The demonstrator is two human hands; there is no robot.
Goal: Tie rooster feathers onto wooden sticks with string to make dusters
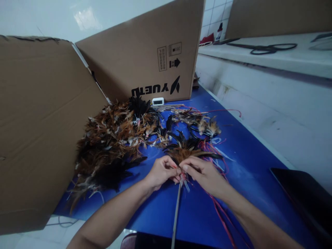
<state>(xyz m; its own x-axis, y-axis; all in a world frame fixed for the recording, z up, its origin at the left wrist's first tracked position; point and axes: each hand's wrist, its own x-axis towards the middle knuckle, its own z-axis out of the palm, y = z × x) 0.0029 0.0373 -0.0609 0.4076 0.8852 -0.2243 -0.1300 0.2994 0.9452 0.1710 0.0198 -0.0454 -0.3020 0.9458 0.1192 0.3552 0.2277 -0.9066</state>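
my left hand [161, 172] and right hand [204, 174] meet fingertip to fingertip, both pinched on the feather bundle [190, 149] at the top of the thin stick [176, 211]. the stick runs straight back toward me and the feathers fan away. my fingers hide the binding point, and the red string [220, 211] leaves the picture at the bottom.
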